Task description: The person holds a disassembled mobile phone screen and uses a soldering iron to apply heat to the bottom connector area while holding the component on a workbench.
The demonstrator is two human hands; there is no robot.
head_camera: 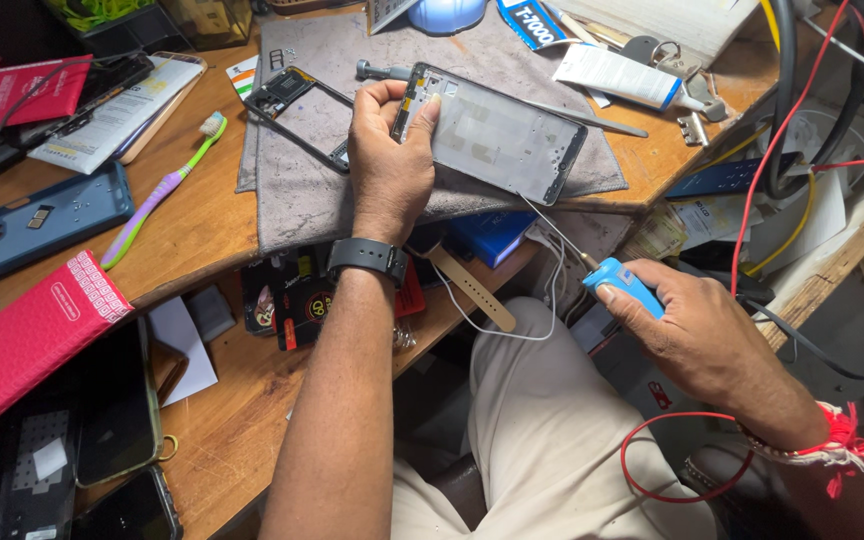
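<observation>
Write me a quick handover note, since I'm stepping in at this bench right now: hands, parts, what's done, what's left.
Left hand: pinching the opened phone body by its left edge, flat on the grey mat.
Right hand: grip on the blue-handled soldering iron, tip raised off the phone.
Separate black frame lies on the mat beside it.
Done: phone opened up.
Left: tip has not yet touched the phone.

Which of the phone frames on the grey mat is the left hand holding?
The silver-backed phone frame, gripped by the left hand; the empty black frame lies untouched beside it.
</observation>
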